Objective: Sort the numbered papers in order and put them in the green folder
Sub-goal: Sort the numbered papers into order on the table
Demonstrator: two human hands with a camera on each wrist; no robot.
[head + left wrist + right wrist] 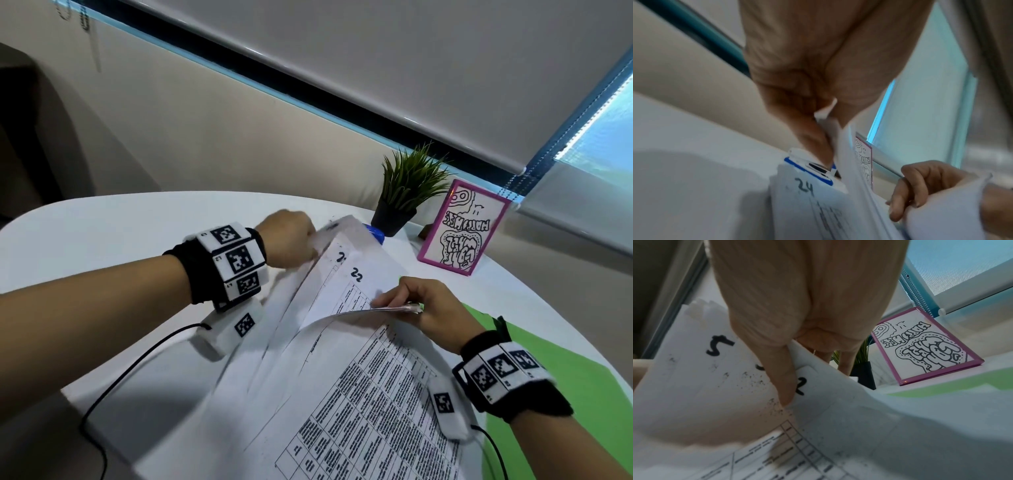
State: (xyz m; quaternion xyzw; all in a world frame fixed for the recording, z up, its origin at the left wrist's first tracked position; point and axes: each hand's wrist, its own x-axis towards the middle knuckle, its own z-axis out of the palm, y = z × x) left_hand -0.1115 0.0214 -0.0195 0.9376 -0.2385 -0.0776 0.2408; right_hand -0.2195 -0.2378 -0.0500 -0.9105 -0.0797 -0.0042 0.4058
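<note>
A fanned stack of numbered papers (346, 370) is being held over the white table (102, 226), with both hands working at its far corners. The upper corners of several sheets are being pinched by the left hand (287, 240), its fingers curled tightly round them, thumb pressed against the paper edge in the left wrist view. A curled bundle of sheet corners is being pinched by the right hand (424, 308) between thumb and bent fingers.

A handwritten "22" is being shown on the sheet between the hands, beside another number beginning with 2 that is partly covered. In the left wrist view, "24" is being displayed on a sheet lying under the left hand. In the right wrist view, a "5" and a "2" are being shown beside the thumb. Printed tables are filling the nearest sheet, too small to read.

The green folder (582, 383) is lying on the table under the right wrist. A potted plant (407, 192), a pink-framed drawing (462, 228) with bubble lettering that cannot be read and a blue and white object (809, 168) are standing just beyond the papers.
</note>
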